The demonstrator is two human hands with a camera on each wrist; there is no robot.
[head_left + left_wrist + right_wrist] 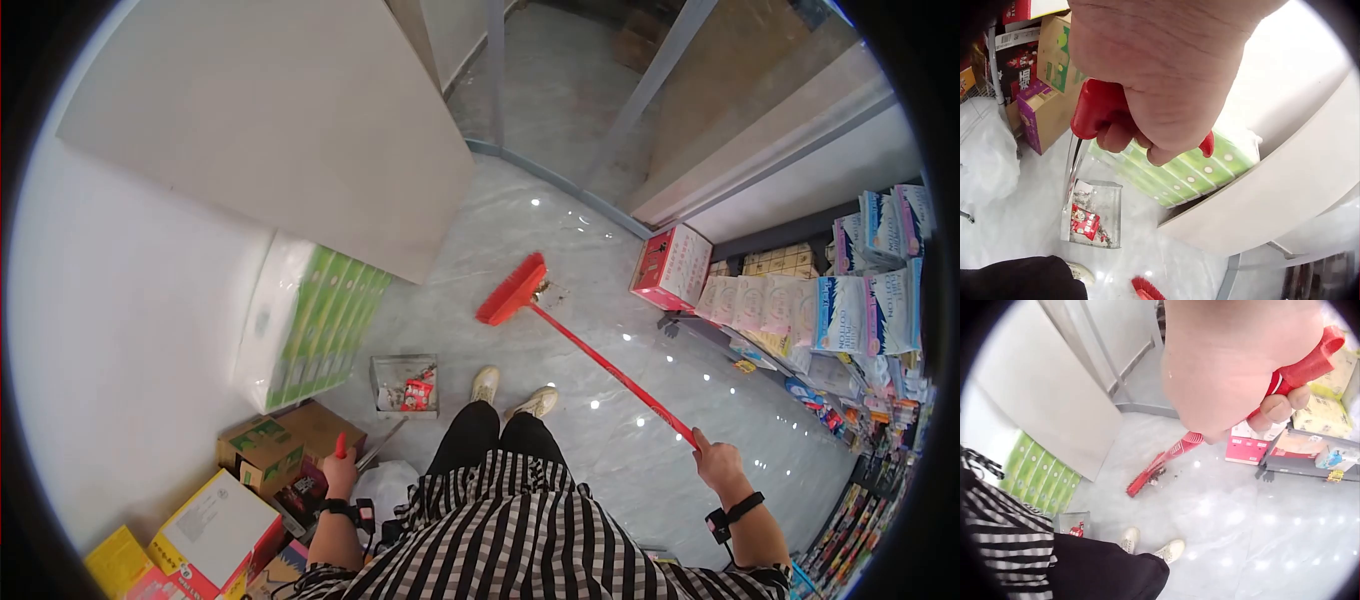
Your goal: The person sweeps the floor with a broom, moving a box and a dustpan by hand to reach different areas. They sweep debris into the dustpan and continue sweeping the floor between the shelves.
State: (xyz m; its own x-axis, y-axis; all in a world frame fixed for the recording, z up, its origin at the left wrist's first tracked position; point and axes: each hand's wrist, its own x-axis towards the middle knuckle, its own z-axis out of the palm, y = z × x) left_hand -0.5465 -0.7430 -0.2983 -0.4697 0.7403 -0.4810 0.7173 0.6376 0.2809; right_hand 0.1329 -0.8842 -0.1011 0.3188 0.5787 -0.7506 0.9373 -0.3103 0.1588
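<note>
My right hand grips the red handle of a broom near its upper end. The broom's red bristle head rests on the floor in front of my feet, with a small pile of debris beside it. In the right wrist view, fingers curl round the handle. My left hand holds a dustpan by its red grip. The metal pan is on the floor to the left of my shoes, holding dirt and a red wrapper.
Packs of green-and-white tissue stand by the wall at left, with cardboard boxes nearer me. A pale panel juts out above. Glass doors lie ahead. A red-and-white box and shelves of packets line the right.
</note>
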